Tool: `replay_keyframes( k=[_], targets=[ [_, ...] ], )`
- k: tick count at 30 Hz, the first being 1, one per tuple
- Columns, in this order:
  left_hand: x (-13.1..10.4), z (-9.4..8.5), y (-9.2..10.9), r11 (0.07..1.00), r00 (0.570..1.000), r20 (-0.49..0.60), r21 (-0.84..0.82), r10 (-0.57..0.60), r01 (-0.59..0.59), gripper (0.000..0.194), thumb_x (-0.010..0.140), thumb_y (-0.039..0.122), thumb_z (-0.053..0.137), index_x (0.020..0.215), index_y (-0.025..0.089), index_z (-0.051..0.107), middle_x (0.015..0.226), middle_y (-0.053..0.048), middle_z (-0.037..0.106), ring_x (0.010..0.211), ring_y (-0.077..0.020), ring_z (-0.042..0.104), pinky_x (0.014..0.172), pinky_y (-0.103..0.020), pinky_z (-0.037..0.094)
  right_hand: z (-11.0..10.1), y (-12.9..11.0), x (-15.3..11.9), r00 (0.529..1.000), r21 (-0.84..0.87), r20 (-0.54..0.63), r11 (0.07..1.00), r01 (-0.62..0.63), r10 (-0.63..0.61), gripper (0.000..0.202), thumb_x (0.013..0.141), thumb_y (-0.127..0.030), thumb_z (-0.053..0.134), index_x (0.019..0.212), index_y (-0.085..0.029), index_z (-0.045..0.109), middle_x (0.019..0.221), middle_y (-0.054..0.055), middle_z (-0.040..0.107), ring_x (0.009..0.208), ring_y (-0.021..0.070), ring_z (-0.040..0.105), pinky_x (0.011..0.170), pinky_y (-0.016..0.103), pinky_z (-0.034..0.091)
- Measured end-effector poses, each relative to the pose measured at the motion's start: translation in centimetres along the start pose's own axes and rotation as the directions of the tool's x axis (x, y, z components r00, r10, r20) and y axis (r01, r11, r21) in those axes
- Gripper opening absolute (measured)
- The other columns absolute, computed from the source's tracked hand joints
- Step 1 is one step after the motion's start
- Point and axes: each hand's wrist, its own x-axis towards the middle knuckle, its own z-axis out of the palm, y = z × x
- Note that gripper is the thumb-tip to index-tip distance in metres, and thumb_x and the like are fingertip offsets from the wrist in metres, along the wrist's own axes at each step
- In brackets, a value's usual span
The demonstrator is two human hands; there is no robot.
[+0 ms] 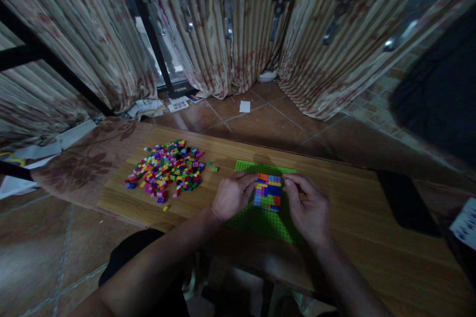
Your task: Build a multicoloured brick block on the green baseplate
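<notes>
A multicoloured panel of toy building bricks (268, 191) lies over the studded green baseplate (256, 228). Orange, blue, yellow, purple and green bricks make up its top. My left hand (234, 194) is closed, with thumb and fingertips pinched at the panel's upper left edge. On the other side, my right hand (309, 207) has its fingers curled and thumb and forefinger close together by the upper right corner. Whatever may be between those right fingertips is too small to make out. Whether the panel is fixed to the baseplate cannot be told.
A pile of loose coloured bricks (167, 168) spreads over the left of the wooden table (357, 208). A few stray bricks, one green (214, 169), lie between pile and baseplate. A flat black object (407, 203) rests at the right. Striped curtains (230, 49) hang beyond.
</notes>
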Motion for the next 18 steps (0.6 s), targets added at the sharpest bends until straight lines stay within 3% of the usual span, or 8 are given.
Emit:
replay_keyframes(
  k=[11, 18],
  targets=[
    [-0.12, 0.27, 0.52, 0.997, 0.999, -0.002, 0.058, -0.044, 0.044, 0.024, 0.093, 0.026, 0.051, 0.113, 0.022, 0.064, 0.102, -0.003, 0.072, 0.091, -0.0154, 0.067, 0.083, -0.029, 0.055, 0.16, 0.0, 0.15, 1.0, -0.003, -0.001, 1.0, 0.002, -0.002, 0.022, 0.093, -0.035, 0.05, 0.097, -0.022, 0.067, 0.09, 0.004, 0.067, 0.078, 0.0171, 0.064, 0.073, 0.032, 0.053],
    [-0.19, 0.35, 0.53, 0.996, 0.998, -0.014, 0.06, -0.064, 0.065, 0.023, 0.092, 0.026, 0.051, 0.112, 0.021, 0.063, 0.102, -0.003, 0.072, 0.092, -0.0161, 0.068, 0.084, -0.03, 0.055, 0.7, 0.36, -0.3, 0.975, -0.142, 0.076, 0.965, 0.218, -0.209, 0.021, 0.092, -0.031, 0.05, 0.102, -0.025, 0.069, 0.108, 0.006, 0.064, 0.098, 0.0202, 0.062, 0.089, 0.038, 0.052]
  ],
)
